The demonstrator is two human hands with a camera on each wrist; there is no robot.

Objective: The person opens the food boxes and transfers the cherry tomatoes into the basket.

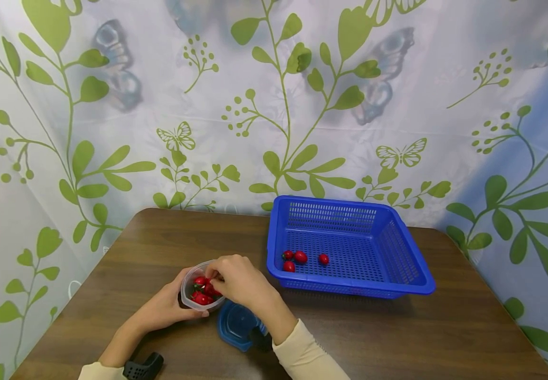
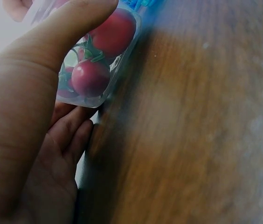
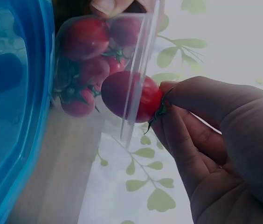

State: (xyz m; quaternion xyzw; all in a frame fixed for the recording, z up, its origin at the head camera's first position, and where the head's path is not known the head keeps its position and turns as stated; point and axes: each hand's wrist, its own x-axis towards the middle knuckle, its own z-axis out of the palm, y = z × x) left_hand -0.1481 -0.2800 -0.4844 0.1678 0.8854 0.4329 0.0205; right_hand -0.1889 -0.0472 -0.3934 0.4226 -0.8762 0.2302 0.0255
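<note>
My left hand (image 1: pixel 167 307) holds a clear plastic container (image 1: pixel 185 296) from its left side, with the thumb along the near side. Several red cherry tomatoes (image 1: pixel 202 298) with green stems lie inside it. Over the container's mouth, my right hand (image 1: pixel 242 278) pinches one cherry tomato (image 3: pixel 131 95) at its stem end between thumb and fingers. In the right wrist view that tomato overlaps the container's rim, partly seen through the clear plastic. The left wrist view shows the left thumb (image 2: pixel 71 25) across the container, with other fingers beneath it.
A blue lid (image 1: pixel 232 323) lies on the wooden table (image 1: pixel 374 338), under the right forearm. Farther right stands a blue perforated basket (image 1: pixel 359 258) with several cherry tomatoes (image 1: pixel 300 257) in its left part. A leaf-patterned curtain (image 1: pixel 217 132) hangs behind the table.
</note>
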